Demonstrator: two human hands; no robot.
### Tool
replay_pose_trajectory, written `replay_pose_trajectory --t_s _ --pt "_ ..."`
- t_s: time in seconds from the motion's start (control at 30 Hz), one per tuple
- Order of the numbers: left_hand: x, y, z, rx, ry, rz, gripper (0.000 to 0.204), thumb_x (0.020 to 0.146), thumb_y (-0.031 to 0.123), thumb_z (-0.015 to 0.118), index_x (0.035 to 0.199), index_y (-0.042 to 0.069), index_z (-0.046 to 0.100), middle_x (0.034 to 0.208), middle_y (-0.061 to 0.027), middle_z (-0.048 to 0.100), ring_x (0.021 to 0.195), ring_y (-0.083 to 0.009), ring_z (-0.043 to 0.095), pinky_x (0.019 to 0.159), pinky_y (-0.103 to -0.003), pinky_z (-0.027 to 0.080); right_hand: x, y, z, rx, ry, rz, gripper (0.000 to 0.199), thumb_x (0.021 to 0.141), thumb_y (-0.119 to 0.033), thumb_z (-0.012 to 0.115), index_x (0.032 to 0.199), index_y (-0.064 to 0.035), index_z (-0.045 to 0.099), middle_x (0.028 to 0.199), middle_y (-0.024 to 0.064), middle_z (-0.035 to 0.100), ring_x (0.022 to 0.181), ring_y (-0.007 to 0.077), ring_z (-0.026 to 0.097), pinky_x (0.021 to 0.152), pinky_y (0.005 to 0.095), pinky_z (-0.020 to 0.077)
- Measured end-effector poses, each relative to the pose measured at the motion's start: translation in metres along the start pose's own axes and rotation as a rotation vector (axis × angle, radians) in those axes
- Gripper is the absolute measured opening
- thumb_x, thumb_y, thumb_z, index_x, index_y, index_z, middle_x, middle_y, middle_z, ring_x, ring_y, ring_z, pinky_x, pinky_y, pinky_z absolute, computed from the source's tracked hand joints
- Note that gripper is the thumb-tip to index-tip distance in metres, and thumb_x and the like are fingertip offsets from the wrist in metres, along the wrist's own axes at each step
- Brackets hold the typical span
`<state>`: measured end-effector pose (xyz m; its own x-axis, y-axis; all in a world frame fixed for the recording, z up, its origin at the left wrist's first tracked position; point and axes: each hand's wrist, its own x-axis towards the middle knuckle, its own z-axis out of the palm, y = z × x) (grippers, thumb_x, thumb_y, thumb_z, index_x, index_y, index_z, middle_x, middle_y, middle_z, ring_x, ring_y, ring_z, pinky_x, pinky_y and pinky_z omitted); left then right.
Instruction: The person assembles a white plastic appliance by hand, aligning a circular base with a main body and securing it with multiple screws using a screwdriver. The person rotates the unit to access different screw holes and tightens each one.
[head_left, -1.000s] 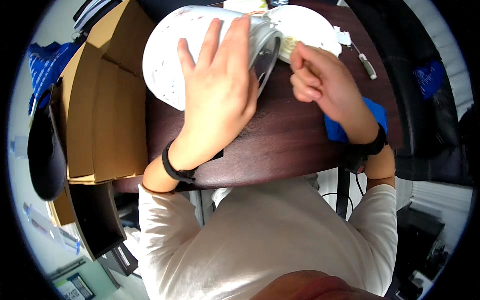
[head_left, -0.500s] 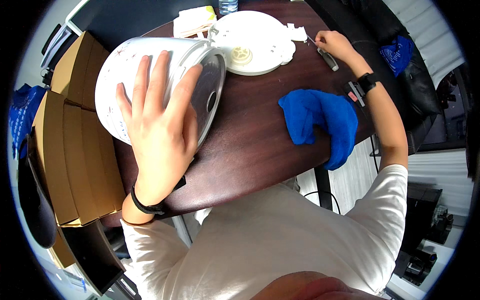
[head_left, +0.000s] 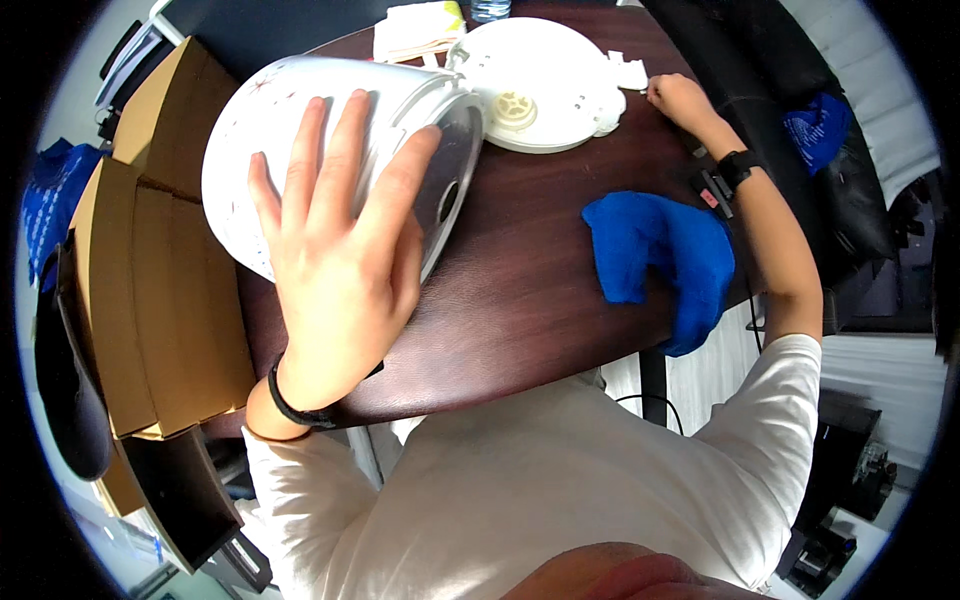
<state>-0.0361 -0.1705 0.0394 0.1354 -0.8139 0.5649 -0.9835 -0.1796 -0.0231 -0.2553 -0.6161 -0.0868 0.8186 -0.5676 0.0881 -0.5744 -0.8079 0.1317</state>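
A white rice cooker body (head_left: 262, 110) with a faint printed pattern lies on its side at the left of the table, its metal-lined opening facing right. My left hand (head_left: 340, 235) rests on its side, fingers spread. The cooker's round white lid (head_left: 545, 70) is swung out flat beyond it, with a cream-coloured round vent piece (head_left: 514, 110) on it. Right of the lid, my right hand (head_left: 684, 100) is closed low over the table, around what looks like a screwdriver. Only the grey handle end (head_left: 697, 149) shows under the wrist; its shaft is hidden.
A crumpled blue cloth (head_left: 665, 255) hangs partly over the table's near right edge. Cardboard boxes (head_left: 165, 290) stand along the left side. At the back are a folded cloth (head_left: 418, 30) and a clear bottle (head_left: 490, 9). A black sofa (head_left: 770, 90) stands at the right.
My right hand has shifted from the screwdriver's shaft back over its handle, now covering most of it. The whole view has shifted slightly; my left hand stays on the cooker.
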Motion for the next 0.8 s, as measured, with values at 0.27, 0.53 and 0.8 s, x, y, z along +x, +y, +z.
replay_pose_trajectory --t_s 0.27,0.53,0.8 --pt "-0.001 -0.004 0.004 -0.055 0.046 0.026 0.057 0.076 0.004 0.062 0.133 0.009 0.055 0.142 -0.0167 0.048 0.136 -0.0394 0.038 0.105 -0.07 0.022 -0.02 -0.035 -0.041 0.336 0.14 0.044 0.014 0.087 -0.015 0.061 0.081 -0.0013 0.062 0.07 0.0136 0.063 0.063 0.0257 0.063 0.062 0.0375 0.049" --pt "-0.015 -0.005 0.0 -0.055 0.055 0.007 0.054 0.08 0.005 0.061 0.134 0.007 0.053 0.145 -0.0174 0.046 0.14 -0.0406 0.035 0.111 -0.064 0.016 -0.053 -0.191 -0.103 1.194 0.142 -0.143 0.014 0.097 -0.014 0.057 0.085 -0.0076 0.056 0.058 -0.005 0.047 0.045 0.0029 0.043 0.04 0.0211 0.0304" --pt "-0.04 -0.002 0.0 -0.075 0.14 -0.028 0.056 0.08 0.001 0.062 0.135 0.006 0.051 0.146 -0.0189 0.046 0.142 -0.0398 0.033 0.115 -0.058 0.012 -0.046 -0.248 -0.109 1.78 -0.031 -0.071 0.021 0.098 -0.024 0.056 0.086 -0.0065 0.057 0.067 -0.0011 0.054 0.047 0.0054 0.046 0.042 0.0201 0.0338"
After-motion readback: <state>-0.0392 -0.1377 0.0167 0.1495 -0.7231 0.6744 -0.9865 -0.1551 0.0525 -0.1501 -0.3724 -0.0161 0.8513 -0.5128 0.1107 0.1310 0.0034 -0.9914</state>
